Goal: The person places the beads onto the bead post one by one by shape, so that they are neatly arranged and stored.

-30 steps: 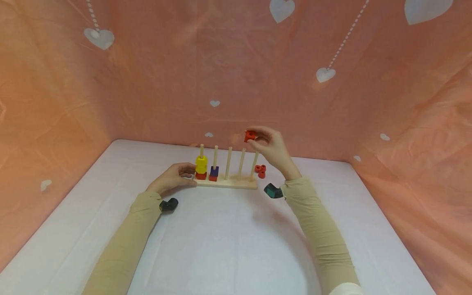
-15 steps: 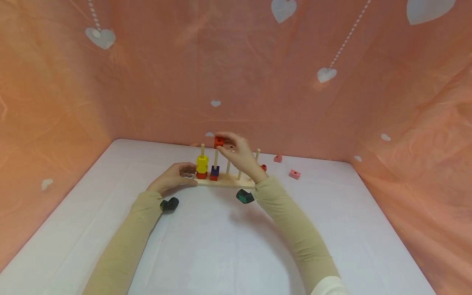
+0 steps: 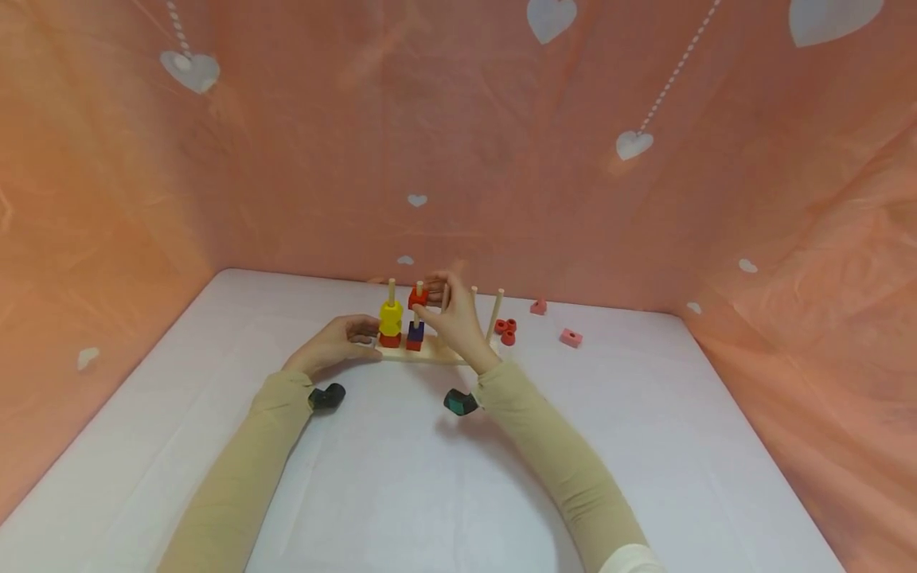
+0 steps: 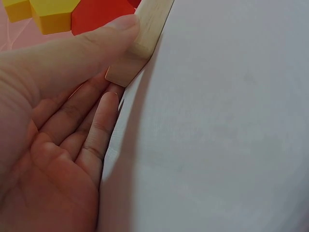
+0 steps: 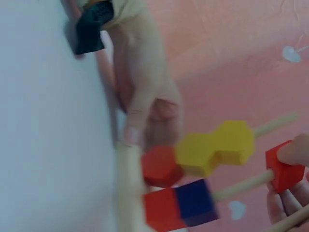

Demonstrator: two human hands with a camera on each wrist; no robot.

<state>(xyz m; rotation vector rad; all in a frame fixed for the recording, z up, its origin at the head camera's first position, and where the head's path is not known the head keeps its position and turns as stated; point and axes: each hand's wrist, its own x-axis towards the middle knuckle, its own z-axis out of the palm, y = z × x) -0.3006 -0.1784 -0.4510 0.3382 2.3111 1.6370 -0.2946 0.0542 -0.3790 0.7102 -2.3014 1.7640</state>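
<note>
The wooden peg rack (image 3: 423,356) stands on the table, its left end gripped by my left hand (image 3: 333,346). In the left wrist view the thumb lies on the base (image 4: 140,41), with fingers behind its end. My right hand (image 3: 458,322) pinches a red block (image 3: 418,298), threaded on the upper part of the second peg. Lower on that peg sit a blue block (image 3: 416,331) and a red block (image 5: 164,209), with bare peg above them. The first peg carries yellow pieces (image 3: 390,317) over a red one (image 5: 161,166).
Three small red pieces (image 3: 508,337) lie right of the rack. Farther right are a pink piece (image 3: 539,306) and a pink block (image 3: 571,338). A pink cloth with hearts (image 3: 458,159) rises behind the white table (image 3: 430,461).
My right hand has moved left with the red block, then down, so the second peg's tip now shows through it. The left hand has stayed at the rack's end.
</note>
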